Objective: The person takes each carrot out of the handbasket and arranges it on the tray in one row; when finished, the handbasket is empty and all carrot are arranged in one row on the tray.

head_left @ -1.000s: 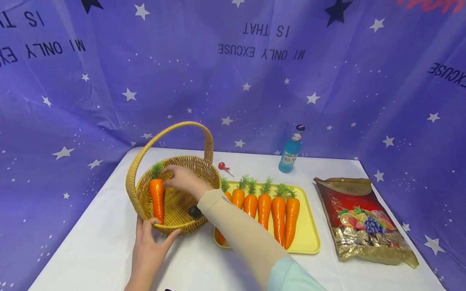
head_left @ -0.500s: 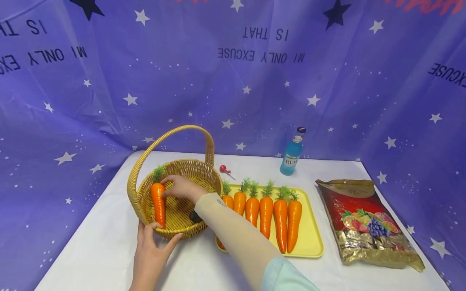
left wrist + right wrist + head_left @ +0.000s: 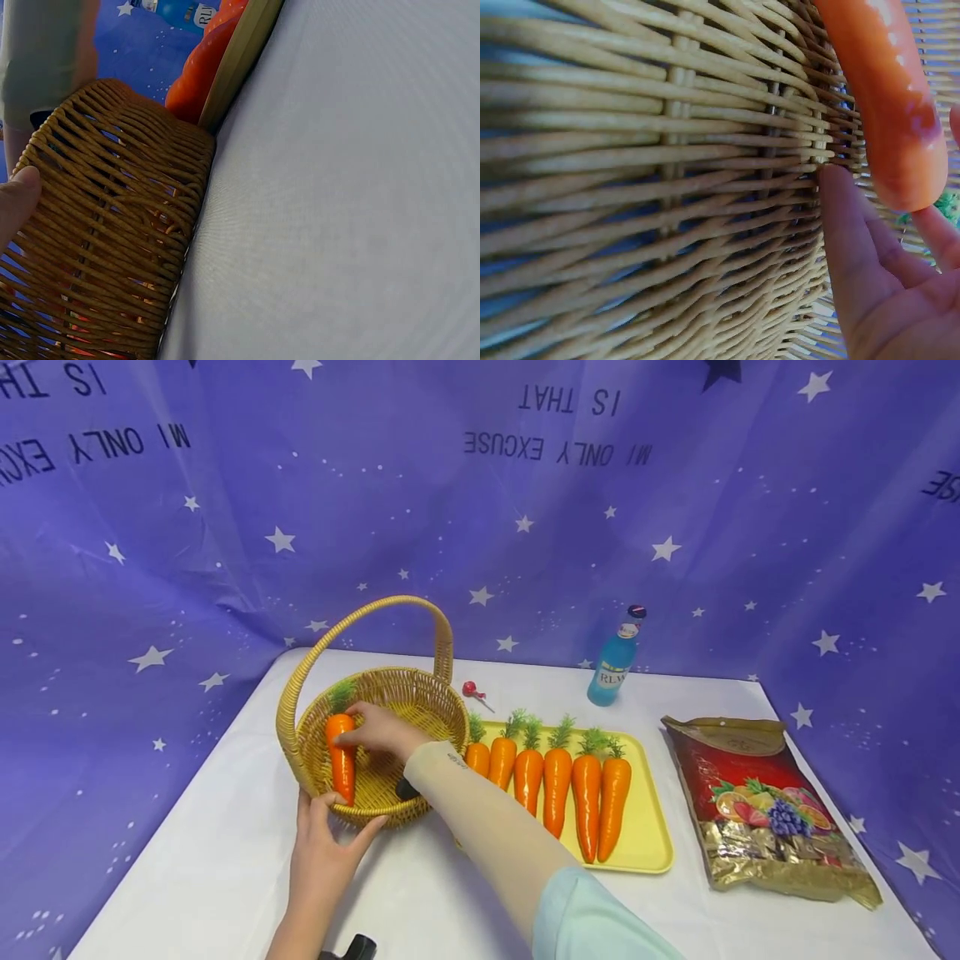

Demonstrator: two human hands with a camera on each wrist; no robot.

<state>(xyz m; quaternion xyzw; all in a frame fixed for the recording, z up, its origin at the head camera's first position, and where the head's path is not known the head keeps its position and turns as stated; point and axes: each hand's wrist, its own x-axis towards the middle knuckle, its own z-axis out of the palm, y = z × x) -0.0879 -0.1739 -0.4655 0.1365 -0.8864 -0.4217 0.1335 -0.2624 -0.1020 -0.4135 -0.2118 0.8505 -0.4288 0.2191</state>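
Note:
An orange carrot with a green top leans inside the wicker basket, against its left side. My right hand reaches into the basket and pinches the carrot near its leafy end. The right wrist view shows the carrot's thick end between the fingers and the thumb tip at the right edge. My left hand grips the basket's front rim, its fingers near the carrot's tip. In the left wrist view, the thumb lies on the woven wall.
Right of the basket is a yellow tray holding several carrots, partly behind the right forearm. A red lollipop lies behind it. Farther right are a blue bottle and a red-and-gold candy bag.
The right hand's fingers have shifted slightly left, with the thumb now farther over the carrot's upper end. The left hand stays on the rim. The head view has shifted a little.

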